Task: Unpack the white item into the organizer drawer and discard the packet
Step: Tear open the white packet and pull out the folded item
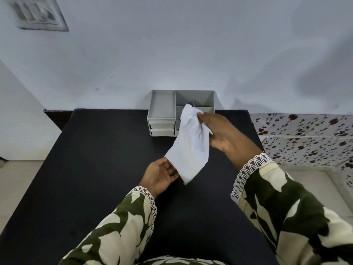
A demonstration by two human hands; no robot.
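A white packet [189, 144], soft and crumpled, hangs slanted above the black table [95, 159]. My right hand [223, 134] pinches its upper end, just in front of the organizer. My left hand [162, 174] holds its lower corner with fingers under the edge. The grey organizer [162, 109] stands at the table's far edge against the wall, with open top compartments and two small shut drawers [162, 128] on its left front. Its right front is hidden behind the packet. I cannot tell what is inside the packet.
A pale wall rises right behind the organizer. A floral-patterned surface [305, 134] lies to the right of the table. A switch plate [38, 14] is on the wall at the upper left. Pale floor shows at the left.
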